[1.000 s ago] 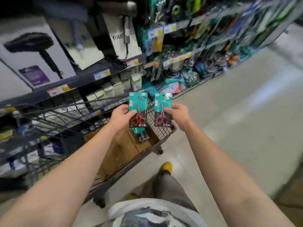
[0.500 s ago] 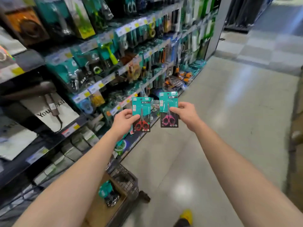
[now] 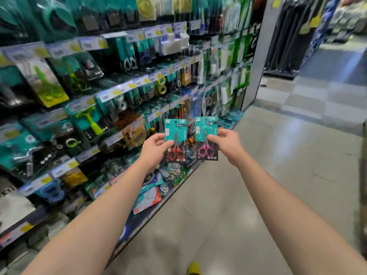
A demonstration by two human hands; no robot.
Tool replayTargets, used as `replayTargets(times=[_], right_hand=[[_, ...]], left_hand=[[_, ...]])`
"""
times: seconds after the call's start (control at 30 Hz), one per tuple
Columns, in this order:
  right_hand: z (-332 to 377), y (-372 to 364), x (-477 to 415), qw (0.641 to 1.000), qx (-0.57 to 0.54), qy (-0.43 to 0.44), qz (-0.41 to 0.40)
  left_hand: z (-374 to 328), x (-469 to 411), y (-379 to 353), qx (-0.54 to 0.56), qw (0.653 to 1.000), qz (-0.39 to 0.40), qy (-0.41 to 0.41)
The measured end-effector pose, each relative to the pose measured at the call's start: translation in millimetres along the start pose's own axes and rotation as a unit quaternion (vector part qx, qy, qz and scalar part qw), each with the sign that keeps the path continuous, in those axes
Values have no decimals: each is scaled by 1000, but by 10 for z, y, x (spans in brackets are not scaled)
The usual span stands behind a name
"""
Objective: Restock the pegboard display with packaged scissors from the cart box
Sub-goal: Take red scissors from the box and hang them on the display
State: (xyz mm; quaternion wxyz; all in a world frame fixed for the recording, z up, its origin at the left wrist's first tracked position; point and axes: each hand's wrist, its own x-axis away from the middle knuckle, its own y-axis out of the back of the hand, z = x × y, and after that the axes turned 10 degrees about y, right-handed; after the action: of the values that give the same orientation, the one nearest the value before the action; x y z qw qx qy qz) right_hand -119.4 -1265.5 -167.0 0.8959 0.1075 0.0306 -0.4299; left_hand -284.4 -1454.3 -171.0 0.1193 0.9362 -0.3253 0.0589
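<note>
Head view: left hand [image 3: 154, 150] grips red scissors pack [image 3: 176, 140], right hand [image 3: 228, 144] pink scissors pack [image 3: 206, 138]

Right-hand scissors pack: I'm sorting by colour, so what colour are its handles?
Pink, on the scissors pack in the right hand; head view.

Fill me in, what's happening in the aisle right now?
A person stands in a store aisle holding two scissors packs out in front. The left hand grips the red-handled pack; the right hand grips the pink-handled pack. Neither is hung on the pegboard display yet.
</note>
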Motion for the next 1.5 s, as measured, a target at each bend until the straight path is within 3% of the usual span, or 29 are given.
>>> replayTargets(times=[0.43, 0.73, 1.13, 1.5], right_hand=[[-38, 533, -3223, 998, 20, 39, 35], [-293, 765, -5271, 989, 26, 88, 118], [-258, 684, -7014, 955, -23, 109, 275], [2, -36, -7428, 925, -36, 155, 344]], left_hand=[[-1176, -2907, -937, -14, 999, -34, -25], [-1704, -4308, -1507, -26, 993, -119, -5], [-2138, -4963, -2000, 16, 961, -271, 55], [-2182, -5027, -1645, 44, 947, -318, 18]])
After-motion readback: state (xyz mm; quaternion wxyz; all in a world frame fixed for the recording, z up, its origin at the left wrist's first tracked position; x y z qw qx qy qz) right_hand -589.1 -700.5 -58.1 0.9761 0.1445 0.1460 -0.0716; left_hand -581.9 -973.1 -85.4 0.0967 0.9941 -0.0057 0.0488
